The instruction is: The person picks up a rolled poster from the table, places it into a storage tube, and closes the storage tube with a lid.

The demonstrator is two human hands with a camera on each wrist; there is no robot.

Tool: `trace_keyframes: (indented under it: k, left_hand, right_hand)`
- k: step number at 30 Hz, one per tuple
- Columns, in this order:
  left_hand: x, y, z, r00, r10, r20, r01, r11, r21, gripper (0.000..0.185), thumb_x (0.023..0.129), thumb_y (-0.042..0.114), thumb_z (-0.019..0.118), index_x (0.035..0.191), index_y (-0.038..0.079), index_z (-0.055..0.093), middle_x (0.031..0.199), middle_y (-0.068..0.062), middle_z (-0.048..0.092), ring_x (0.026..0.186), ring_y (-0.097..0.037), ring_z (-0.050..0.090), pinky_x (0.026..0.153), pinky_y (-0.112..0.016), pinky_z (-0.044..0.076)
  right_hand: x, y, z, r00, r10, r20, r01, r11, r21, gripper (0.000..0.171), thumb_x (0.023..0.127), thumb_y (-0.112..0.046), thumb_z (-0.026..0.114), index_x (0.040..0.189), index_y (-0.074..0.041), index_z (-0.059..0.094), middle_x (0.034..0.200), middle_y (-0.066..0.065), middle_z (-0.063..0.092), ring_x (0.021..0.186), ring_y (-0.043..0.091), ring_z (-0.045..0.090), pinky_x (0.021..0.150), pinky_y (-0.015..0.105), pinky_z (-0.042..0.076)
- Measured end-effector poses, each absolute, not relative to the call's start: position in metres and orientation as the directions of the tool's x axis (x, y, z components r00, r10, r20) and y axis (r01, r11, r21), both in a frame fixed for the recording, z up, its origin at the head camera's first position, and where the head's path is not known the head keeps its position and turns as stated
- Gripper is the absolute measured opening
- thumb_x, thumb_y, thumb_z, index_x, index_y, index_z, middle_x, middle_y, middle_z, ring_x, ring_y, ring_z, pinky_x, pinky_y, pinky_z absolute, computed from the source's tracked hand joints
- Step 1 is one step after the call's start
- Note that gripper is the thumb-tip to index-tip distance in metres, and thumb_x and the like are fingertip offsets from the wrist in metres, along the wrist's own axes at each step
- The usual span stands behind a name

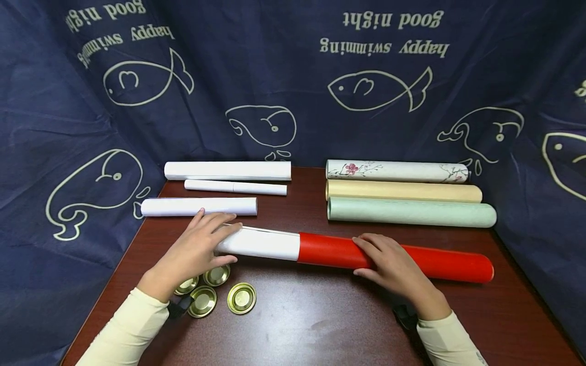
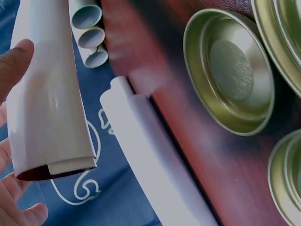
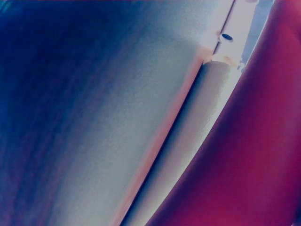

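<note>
My left hand (image 1: pixel 197 249) grips a white paper roll (image 1: pixel 265 243) near its left end, thumb in front and fingers over the back. In the left wrist view the overlapping paper edge shows at the roll's open end, and a thumb (image 2: pixel 16 66) lies against its side. The roll's right end meets a red tube (image 1: pixel 448 263), whose left rim surrounds it. My right hand (image 1: pixel 389 262) holds that tube near its middle, fingers over the top and thumb along the front. Red surface (image 3: pixel 254 150) fills the right of the right wrist view; the hand is hidden there.
Several gold round lids (image 1: pixel 241 298) lie by my left wrist. Behind the left hand are white rolls, one close (image 1: pixel 220 206), a thin one (image 1: pixel 233 187) and a far one (image 1: pixel 229 170). A green tube (image 1: pixel 412 211), a yellow tube (image 1: pixel 403 191) and a flower-patterned tube (image 1: pixel 403 171) lie back right.
</note>
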State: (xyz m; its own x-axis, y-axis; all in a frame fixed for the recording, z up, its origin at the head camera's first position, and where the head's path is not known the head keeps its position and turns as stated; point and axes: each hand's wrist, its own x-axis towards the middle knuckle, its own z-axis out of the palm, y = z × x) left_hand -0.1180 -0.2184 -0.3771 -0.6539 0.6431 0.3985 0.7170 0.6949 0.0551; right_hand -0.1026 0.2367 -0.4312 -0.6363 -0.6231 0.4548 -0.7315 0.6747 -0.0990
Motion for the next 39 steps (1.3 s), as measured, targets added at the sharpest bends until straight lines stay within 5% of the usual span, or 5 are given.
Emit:
trace_keyframes:
  k: [11, 30, 39]
  left_hand:
    - [-0.1241, -0.2234, -0.3832, -0.570, 0.668, 0.478, 0.777, 0.628, 0.049, 0.061, 0.071, 0.025, 0.088, 0.123, 0.004, 0.065, 0.120, -0.015, 0.062, 0.112, -0.034, 0.056, 0.097, -0.059, 0.041]
    - [-0.1193, -0.2154, -0.3787, -0.613, 0.636, 0.468, 0.761, 0.634, 0.135, 0.054, 0.071, 0.015, 0.090, 0.117, 0.002, 0.066, 0.117, -0.012, 0.062, 0.109, -0.032, 0.058, 0.096, -0.051, 0.046]
    - [-0.1203, -0.2148, -0.3799, -0.613, 0.644, 0.458, 0.769, 0.620, 0.156, 0.053, 0.073, 0.015, 0.088, 0.119, 0.001, 0.065, 0.120, -0.010, 0.065, 0.111, -0.029, 0.058, 0.096, -0.047, 0.046]
  right_hand:
    - [-0.1023, 0.2362, -0.4320, -0.637, -0.620, 0.458, -0.730, 0.676, -0.100, 0.069, 0.091, -0.058, 0.062, 0.131, -0.002, 0.059, 0.119, 0.018, 0.062, 0.108, 0.036, 0.060, 0.092, 0.055, 0.048]
    - [-0.1026, 0.2365, -0.4313, -0.645, -0.615, 0.454, -0.723, 0.684, -0.100, 0.071, 0.076, -0.040, 0.084, 0.130, -0.001, 0.059, 0.119, 0.017, 0.061, 0.108, 0.035, 0.060, 0.090, 0.054, 0.049]
    - [-0.1024, 0.2367, -0.4324, -0.640, -0.615, 0.460, -0.727, 0.678, -0.104, 0.068, 0.086, -0.050, 0.074, 0.130, -0.001, 0.059, 0.119, 0.017, 0.061, 0.107, 0.035, 0.060, 0.090, 0.054, 0.049]
